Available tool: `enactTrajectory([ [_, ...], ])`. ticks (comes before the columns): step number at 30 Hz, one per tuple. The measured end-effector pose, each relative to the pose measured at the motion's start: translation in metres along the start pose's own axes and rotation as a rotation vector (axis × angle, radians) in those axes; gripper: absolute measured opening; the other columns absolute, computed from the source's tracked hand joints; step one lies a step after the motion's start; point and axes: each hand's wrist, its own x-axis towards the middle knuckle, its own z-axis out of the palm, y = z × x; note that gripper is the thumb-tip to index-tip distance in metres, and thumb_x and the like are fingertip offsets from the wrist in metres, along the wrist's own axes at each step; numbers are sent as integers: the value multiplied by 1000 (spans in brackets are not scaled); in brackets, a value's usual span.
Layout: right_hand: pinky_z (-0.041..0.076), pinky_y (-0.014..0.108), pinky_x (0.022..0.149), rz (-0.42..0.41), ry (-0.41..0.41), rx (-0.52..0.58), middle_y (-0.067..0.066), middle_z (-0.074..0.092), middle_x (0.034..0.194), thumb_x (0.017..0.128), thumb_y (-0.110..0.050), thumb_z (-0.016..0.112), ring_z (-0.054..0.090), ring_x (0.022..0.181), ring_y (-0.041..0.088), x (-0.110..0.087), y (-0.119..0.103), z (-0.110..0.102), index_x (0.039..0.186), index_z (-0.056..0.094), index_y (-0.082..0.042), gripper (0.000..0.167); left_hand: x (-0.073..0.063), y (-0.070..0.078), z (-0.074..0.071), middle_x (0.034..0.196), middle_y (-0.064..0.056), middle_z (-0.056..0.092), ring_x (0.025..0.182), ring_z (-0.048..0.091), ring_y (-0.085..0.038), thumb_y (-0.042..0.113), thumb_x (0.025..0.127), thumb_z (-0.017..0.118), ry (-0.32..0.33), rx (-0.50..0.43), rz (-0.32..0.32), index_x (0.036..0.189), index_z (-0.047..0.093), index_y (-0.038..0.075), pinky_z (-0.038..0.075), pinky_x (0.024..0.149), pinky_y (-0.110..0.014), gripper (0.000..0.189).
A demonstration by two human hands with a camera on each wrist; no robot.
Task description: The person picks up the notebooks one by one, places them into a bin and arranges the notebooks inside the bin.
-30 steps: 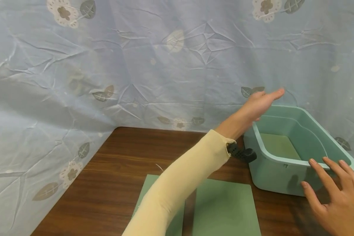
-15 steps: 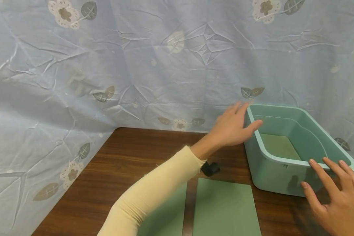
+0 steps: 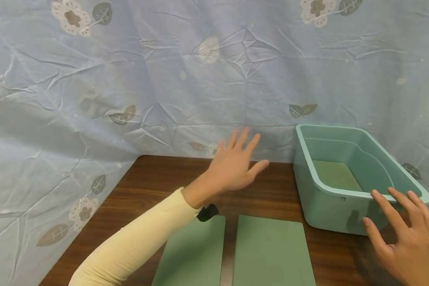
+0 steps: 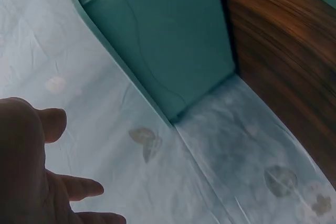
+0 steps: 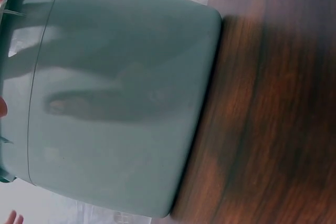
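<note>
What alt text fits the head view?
A bare, outspread left hand above a brown wood-grain table; bare right hand at a pale-teal rectangular plastic tub's near rim. Two flat green rectangular panels lie side by side.

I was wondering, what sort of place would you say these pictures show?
Probably a makeshift tabletop workspace, perhaps indoors: a dark wood-grain table bears two flat green panels and a teal bin, with a creased, flower-patterned cloth hanging behind.
</note>
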Motion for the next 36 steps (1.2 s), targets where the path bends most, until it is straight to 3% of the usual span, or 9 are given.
enactTrajectory([
  [8, 18, 65, 130, 8, 4, 8, 37, 53, 146, 107, -63, 49, 36, 149, 57, 3, -4, 0, 145, 65, -7, 70, -37, -35, -6, 181, -8, 4, 168, 2, -36, 64, 110, 36, 49, 94, -52, 173, 14, 27, 13, 131, -70, 76],
  [14, 18, 64, 130, 20, 4, 25, 34, 53, 148, 106, -64, 50, 35, 150, 57, 3, -5, 3, 144, 66, -8, 69, -72, -58, -12, 181, -9, 3, 168, 2, -39, 63, 110, 38, 46, 102, -80, 173, 14, 27, 13, 130, -72, 76],
  [19, 18, 64, 131, 23, 3, 20, 34, 53, 149, 106, -63, 50, 35, 151, 56, 3, -5, 2, 145, 66, -9, 69, -94, -69, -12, 181, -12, 5, 167, 6, -42, 61, 109, 44, 48, 117, -71, 172, 15, 24, 17, 128, -73, 79],
  [23, 18, 64, 130, 24, 7, 19, 34, 53, 149, 106, -63, 50, 35, 150, 57, 2, -5, 1, 144, 66, -8, 69, -108, -71, -7, 180, -15, 10, 165, 12, -46, 60, 108, 49, 46, 116, -28, 172, 19, 22, 24, 125, -75, 80],
  [27, 18, 64, 130, 30, 9, 18, 33, 53, 149, 105, -64, 50, 35, 150, 57, 2, -5, 0, 144, 66, -9, 69, -120, -68, 7, 180, -15, 9, 165, 11, -46, 62, 108, 49, -67, 67, -3, 172, 21, 22, 27, 122, -77, 81],
  [32, 18, 65, 130, 30, 8, 15, 34, 53, 148, 106, -63, 50, 35, 149, 58, 0, -4, -1, 144, 66, -9, 69, -132, -63, 34, 181, -8, 3, 166, 9, -44, 65, 106, 50, -325, -31, -43, 172, 18, 29, 26, 122, -78, 82],
  [36, 18, 65, 130, 41, -3, 12, 34, 53, 148, 106, -64, 49, 35, 149, 58, -2, -4, -2, 145, 66, -9, 70, -141, -63, 57, 182, -4, 1, 166, 10, -45, 70, 102, 53, -528, -33, -69, 172, 17, 33, 29, 120, -79, 87],
])
